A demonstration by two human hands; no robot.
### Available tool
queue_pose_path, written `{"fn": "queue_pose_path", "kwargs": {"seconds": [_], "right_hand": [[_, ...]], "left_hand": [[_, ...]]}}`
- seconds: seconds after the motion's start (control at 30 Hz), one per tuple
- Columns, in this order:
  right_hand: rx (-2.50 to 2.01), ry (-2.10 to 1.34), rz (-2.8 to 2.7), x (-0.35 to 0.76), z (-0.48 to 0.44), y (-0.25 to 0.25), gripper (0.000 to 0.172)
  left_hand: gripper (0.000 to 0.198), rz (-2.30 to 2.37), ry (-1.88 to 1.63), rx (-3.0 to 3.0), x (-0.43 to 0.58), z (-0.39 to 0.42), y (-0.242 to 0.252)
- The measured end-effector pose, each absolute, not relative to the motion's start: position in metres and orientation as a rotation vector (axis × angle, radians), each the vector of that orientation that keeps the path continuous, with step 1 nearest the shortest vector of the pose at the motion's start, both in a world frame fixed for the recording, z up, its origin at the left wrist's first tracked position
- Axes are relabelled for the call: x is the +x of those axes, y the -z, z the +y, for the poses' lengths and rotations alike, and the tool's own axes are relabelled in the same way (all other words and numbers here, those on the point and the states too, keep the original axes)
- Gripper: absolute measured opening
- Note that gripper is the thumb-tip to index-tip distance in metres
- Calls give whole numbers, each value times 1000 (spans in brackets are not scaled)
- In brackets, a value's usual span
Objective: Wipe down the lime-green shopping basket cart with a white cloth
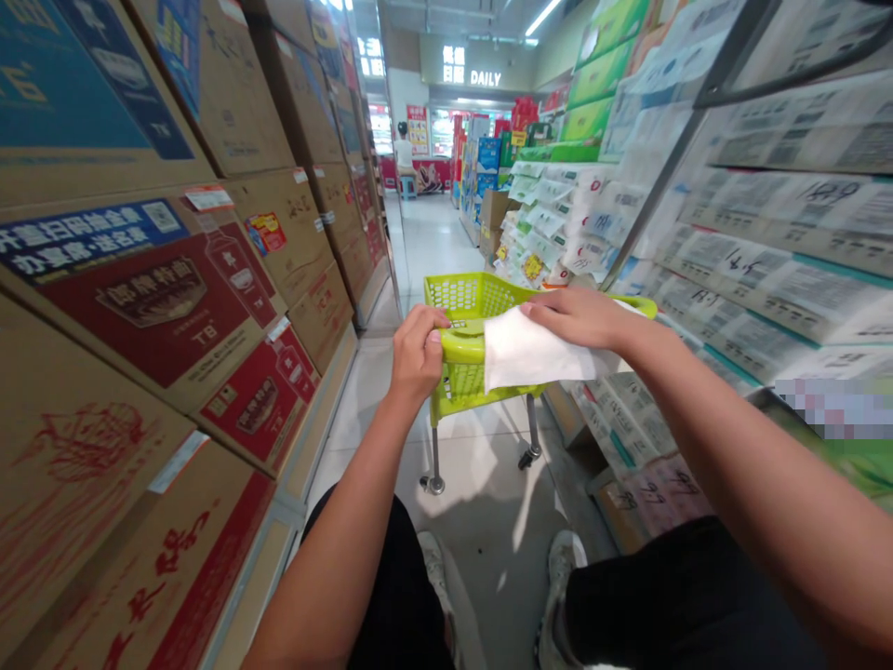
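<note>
A lime-green plastic shopping cart (464,349) with thin metal legs and casters stands right in front of me. My left hand (417,352) is wrapped round the left end of its handle. Over the handle's middle and right part lies a white cloth (530,349), hanging down on my side. My right hand (576,314) presses the cloth onto the handle from above, its fingers lying over the top edge. The cart's basket shows perforated walls, and part of its inside is hidden behind the cloth and my hands.
Stacked cardboard boxes (160,298) line the left side of the aisle. Packs of tissue paper (767,242) are piled along the right. Tiled floor (425,228) runs ahead between them, and a person (404,149) sits on a blue stool (408,186) at the far end.
</note>
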State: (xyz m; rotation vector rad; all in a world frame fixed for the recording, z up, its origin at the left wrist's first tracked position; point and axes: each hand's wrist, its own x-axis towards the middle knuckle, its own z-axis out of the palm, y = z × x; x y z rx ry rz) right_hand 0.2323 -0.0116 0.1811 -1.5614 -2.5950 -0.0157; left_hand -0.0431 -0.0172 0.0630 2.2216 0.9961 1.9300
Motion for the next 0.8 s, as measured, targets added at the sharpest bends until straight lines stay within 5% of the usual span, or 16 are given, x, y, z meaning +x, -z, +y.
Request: {"fn": "queue_pose_path", "kwargs": {"seconds": [0.17, 0.47, 0.67, 0.8], "right_hand": [[-1742, -66, -2469, 270, 2, -181, 65], [-1241, 289, -2580, 229, -23, -166, 57], [-1643, -7, -2424, 257, 10, -173, 60], [-1394, 199, -2433, 265, -2, -160, 63]], "left_hand": [[48, 972, -1919, 2089, -22, -12, -56], [41, 578, -2208, 1720, -11, 11, -48], [46, 493, -2035, 1891, -30, 22, -50], [47, 499, -2184, 1820, -24, 23, -47]]}}
